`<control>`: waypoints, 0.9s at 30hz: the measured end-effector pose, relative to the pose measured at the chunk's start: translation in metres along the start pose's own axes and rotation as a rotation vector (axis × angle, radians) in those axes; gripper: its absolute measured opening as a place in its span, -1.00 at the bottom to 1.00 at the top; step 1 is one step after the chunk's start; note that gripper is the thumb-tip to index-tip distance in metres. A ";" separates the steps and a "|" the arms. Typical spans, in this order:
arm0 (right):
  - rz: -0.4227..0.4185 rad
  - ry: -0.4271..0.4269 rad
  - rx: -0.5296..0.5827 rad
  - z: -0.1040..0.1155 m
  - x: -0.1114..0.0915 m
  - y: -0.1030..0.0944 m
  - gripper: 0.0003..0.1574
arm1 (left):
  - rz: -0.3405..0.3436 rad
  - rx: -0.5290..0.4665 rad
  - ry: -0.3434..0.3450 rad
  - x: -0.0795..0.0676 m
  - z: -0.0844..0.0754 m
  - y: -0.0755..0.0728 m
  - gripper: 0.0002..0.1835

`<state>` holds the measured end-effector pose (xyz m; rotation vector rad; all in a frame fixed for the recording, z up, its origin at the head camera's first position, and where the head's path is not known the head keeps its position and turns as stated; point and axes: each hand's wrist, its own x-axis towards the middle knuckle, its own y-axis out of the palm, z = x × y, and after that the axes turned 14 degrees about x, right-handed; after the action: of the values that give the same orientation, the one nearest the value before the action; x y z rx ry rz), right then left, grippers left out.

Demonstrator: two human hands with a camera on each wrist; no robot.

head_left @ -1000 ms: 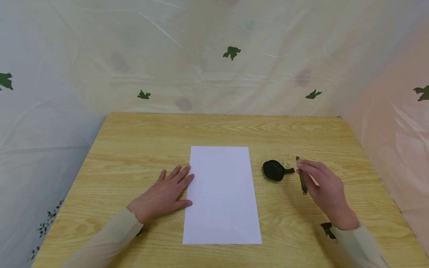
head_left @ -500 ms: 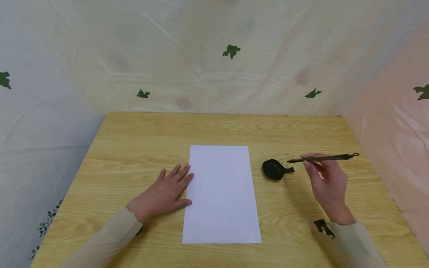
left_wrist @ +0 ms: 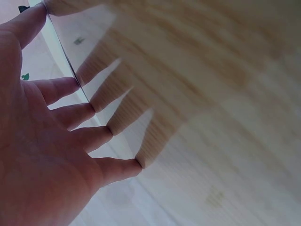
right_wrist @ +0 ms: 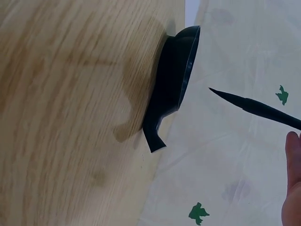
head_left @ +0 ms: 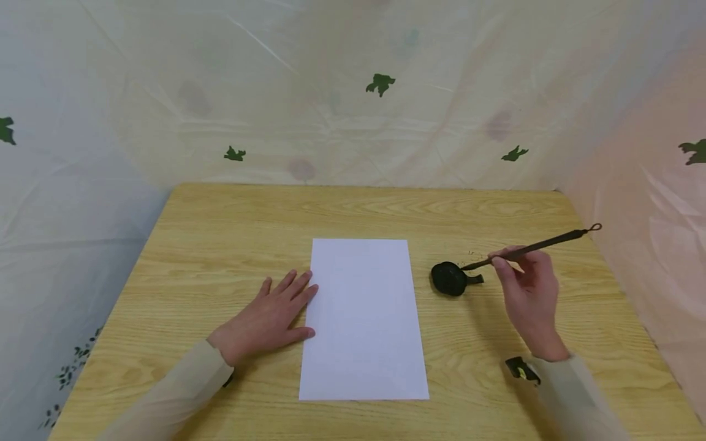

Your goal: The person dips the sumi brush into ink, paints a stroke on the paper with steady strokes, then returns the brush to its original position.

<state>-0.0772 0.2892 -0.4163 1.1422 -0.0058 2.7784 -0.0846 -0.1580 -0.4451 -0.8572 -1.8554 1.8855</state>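
Note:
A white sheet of paper [head_left: 364, 318] lies on the wooden table. My left hand [head_left: 270, 321] rests flat with spread fingers, the fingertips on the paper's left edge; in the left wrist view the fingertips [left_wrist: 101, 134] touch the surface. My right hand [head_left: 529, 294] pinches a dark calligraphy brush [head_left: 543, 244] between thumb and fingers. The brush slants, its looped end up to the right and its pointed tip toward a black ink dish [head_left: 448, 279] with a short handle. In the right wrist view the brush [right_wrist: 263, 109] has its tip raised, apart from the dish [right_wrist: 174, 70].
Small dark specks [head_left: 471, 254] mark the table behind the dish's handle. The wooden table [head_left: 237, 233] ends at a pale hanging sheet [head_left: 309, 92] with green bird shapes, which also encloses both sides.
In my right hand the brush has swung from nearly upright to level, then to a slant with its tip toward the dish. That hand has shifted slightly left. The left hand stays put.

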 end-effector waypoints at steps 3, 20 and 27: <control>-0.012 0.030 -0.053 -0.001 0.000 0.002 -0.62 | 0.000 -0.001 0.002 0.000 0.000 0.000 -0.11; -0.034 0.153 -0.172 -0.011 0.000 0.006 -0.66 | 0.004 -0.004 -0.001 0.001 0.001 0.002 -0.10; -0.033 0.152 -0.200 -0.018 0.001 0.006 -0.64 | -0.007 -0.003 0.007 0.001 0.002 0.003 -0.10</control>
<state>-0.0914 0.2843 -0.4284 0.8745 -0.2405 2.7528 -0.0859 -0.1588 -0.4478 -0.8559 -1.8553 1.8733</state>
